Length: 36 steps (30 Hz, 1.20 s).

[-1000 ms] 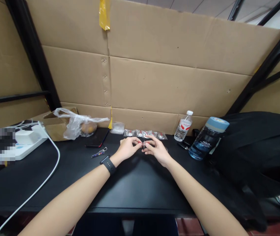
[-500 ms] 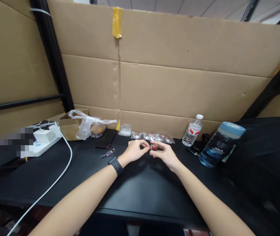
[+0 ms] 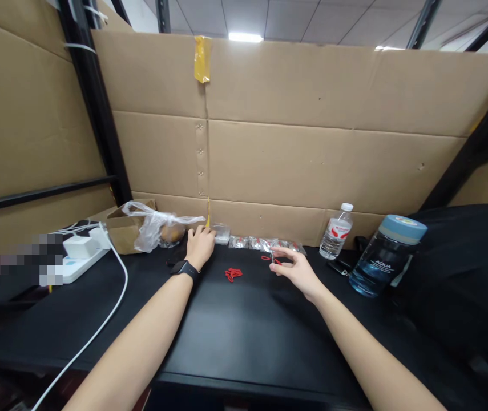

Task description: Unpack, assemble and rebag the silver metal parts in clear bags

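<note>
My right hand (image 3: 296, 270) pinches a small metal piece with a red cord (image 3: 271, 258) between thumb and fingertips, just above the black table (image 3: 244, 337). My left hand (image 3: 200, 246), with a black watch on its wrist, has reached to the back left, its fingers curled down next to a small clear bag (image 3: 221, 233). What those fingers hold, if anything, is hidden. A little heap of red cord (image 3: 233, 274) lies on the table between my hands. A row of clear packets with silver and red pieces (image 3: 265, 244) lines the cardboard wall.
A cardboard box with a plastic bag (image 3: 152, 226) sits at the back left, beside a white power strip (image 3: 79, 254) with a cable. A small water bottle (image 3: 336, 231) and a blue bottle (image 3: 383, 255) stand at the right, next to black cloth (image 3: 470, 268).
My hands were together on the small piece. My left hand has let go and moved left to the back wall. A heap of red cord now lies on the table.
</note>
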Each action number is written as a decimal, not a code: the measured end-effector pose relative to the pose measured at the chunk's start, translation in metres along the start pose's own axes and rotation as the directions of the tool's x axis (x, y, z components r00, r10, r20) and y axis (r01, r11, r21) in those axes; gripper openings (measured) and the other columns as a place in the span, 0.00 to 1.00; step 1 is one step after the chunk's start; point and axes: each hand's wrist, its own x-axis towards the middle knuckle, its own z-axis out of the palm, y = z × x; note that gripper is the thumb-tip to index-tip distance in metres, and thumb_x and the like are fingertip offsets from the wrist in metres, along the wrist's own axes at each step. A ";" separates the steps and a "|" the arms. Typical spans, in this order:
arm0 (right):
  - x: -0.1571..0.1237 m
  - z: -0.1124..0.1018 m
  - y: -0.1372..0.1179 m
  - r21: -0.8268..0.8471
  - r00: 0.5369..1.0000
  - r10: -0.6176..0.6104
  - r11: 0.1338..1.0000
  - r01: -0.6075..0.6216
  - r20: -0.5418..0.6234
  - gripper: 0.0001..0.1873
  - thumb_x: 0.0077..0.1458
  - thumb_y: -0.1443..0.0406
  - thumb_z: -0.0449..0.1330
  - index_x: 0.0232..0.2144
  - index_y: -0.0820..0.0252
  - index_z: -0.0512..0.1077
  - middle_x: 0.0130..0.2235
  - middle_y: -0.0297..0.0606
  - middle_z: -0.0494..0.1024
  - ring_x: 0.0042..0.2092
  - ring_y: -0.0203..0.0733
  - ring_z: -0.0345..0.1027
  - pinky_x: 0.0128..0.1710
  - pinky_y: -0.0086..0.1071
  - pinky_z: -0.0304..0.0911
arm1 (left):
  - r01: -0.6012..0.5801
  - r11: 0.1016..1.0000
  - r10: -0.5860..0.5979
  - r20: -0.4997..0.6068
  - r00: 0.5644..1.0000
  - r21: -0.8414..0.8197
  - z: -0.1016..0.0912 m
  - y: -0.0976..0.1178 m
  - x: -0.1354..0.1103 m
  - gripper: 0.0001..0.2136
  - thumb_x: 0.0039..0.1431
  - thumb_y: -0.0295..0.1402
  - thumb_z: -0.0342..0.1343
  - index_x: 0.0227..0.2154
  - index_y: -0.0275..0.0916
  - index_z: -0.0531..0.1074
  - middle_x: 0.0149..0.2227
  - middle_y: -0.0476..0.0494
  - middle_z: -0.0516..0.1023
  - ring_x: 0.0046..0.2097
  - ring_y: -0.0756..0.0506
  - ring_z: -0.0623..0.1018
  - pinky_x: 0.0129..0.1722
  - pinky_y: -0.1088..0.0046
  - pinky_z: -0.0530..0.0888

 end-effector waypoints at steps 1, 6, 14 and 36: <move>0.000 0.000 0.000 0.003 1.000 -0.001 1.000 0.001 -0.001 0.32 0.45 0.60 0.72 0.53 0.57 0.73 0.52 0.46 0.75 0.31 0.36 0.74 0.33 0.34 0.71 | 0.001 1.000 -0.001 -0.004 1.000 0.006 0.000 0.001 0.000 0.12 0.65 0.28 0.46 0.38 0.41 0.76 0.48 0.35 0.78 0.57 0.35 0.66 0.52 0.51 0.58; 0.001 -0.004 -0.002 0.021 0.999 -0.031 0.999 0.031 -0.013 0.31 0.46 0.60 0.72 0.53 0.55 0.73 0.51 0.45 0.75 0.33 0.37 0.75 0.35 0.35 0.71 | 0.080 0.997 -0.081 -0.072 0.994 -0.021 -0.008 0.007 0.002 0.13 0.65 0.28 0.44 0.39 0.40 0.75 0.47 0.33 0.78 0.56 0.34 0.66 0.52 0.50 0.57; -0.002 -0.020 -0.018 -0.050 0.991 -0.080 0.996 0.075 -0.103 0.29 0.47 0.59 0.70 0.52 0.56 0.73 0.51 0.44 0.75 0.34 0.39 0.74 0.30 0.32 0.69 | -0.049 0.988 0.031 -0.117 0.993 -0.148 -0.054 0.051 -0.001 0.09 0.66 0.31 0.46 0.40 0.40 0.71 0.45 0.35 0.79 0.58 0.36 0.69 0.56 0.53 0.55; -0.018 -0.041 -0.040 -0.713 0.954 -0.050 0.653 0.256 0.297 0.12 0.43 0.64 0.66 0.35 0.58 0.78 0.30 0.33 0.79 0.29 0.37 0.70 0.32 0.28 0.61 | -0.461 0.725 0.639 0.250 0.727 -0.512 -0.031 0.122 -0.053 0.16 0.69 0.37 0.47 0.57 0.51 0.68 0.59 0.42 0.70 0.56 0.40 0.72 0.52 0.62 0.64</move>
